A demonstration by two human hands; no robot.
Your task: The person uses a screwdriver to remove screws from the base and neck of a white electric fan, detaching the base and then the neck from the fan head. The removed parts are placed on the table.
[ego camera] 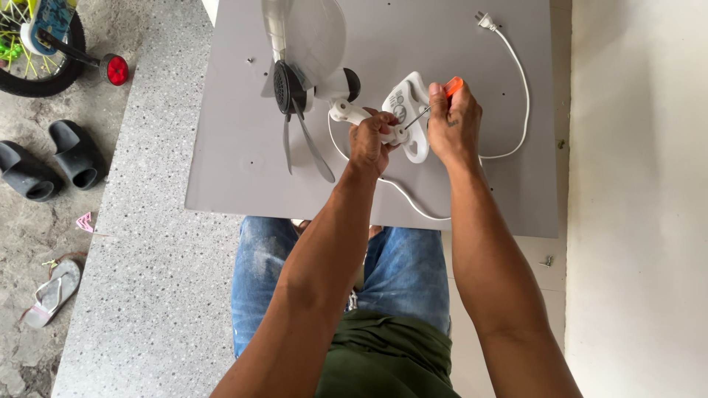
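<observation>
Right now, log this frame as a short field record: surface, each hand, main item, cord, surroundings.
surface: grey board across the person's lap
left hand: left hand grips the white fan neck
right hand: right hand holds an orange-handled screwdriver, tip at the white control base
main item: small fan lying on the board, grey blades exposed
cord: white cord loops right, plug near the far edge
surroundings: black sandals and bicycle wheel at left
</observation>
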